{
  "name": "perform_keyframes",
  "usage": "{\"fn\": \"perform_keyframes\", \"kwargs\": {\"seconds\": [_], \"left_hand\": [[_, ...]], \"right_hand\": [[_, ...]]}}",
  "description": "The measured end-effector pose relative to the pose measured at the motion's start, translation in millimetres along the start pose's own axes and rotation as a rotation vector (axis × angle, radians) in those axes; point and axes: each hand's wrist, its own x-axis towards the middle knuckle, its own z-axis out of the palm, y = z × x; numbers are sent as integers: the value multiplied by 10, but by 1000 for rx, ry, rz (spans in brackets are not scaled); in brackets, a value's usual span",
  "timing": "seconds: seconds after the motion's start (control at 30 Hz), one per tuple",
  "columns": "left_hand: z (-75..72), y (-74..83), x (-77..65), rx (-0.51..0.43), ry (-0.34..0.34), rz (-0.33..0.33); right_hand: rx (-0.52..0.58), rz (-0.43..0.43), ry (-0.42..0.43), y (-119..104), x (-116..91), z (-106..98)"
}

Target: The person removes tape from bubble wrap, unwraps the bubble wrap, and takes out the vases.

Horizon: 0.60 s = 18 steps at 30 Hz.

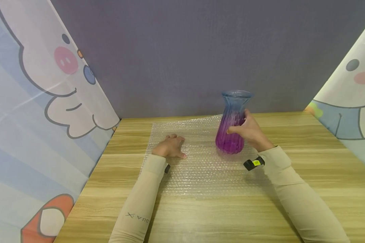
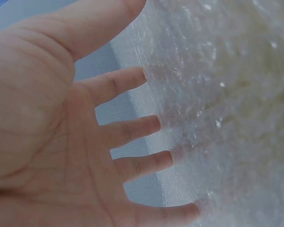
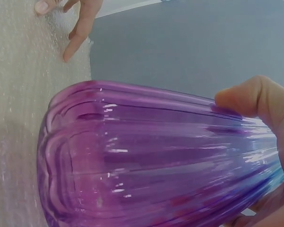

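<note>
A ribbed glass vase (image 1: 231, 126), blue at the rim and purple toward the base, stands nearly upright, tilted slightly. My right hand (image 1: 251, 132) grips its side, thumb and fingers curled round the glass. In the right wrist view the vase (image 3: 146, 151) fills the middle, its base close to the bubble wrap; whether it touches cannot be told. A clear sheet of bubble wrap (image 1: 197, 179) lies flat on the table beneath. My left hand (image 1: 169, 146) rests on the sheet's left part with fingers spread, and its fingertips (image 2: 154, 124) touch the bubble wrap (image 2: 227, 118).
The wood-grain table (image 1: 109, 202) backs onto a plain grey panel (image 1: 182, 60). Cartoon-printed curtains (image 1: 33, 135) hang on the left and right sides. A black wrist camera (image 1: 253, 163) sits on the right wrist.
</note>
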Motion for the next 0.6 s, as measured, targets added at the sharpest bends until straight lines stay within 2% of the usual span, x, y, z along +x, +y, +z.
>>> {"fn": "perform_keyframes", "kwargs": {"seconds": [0.33, 0.6], "left_hand": [[-5, 0, 6, -6, 0, 0], [-5, -5, 15, -14, -9, -11]], "right_hand": [[-8, 29, 26, -11, 5, -61], [-10, 12, 46, 4, 17, -87]]}}
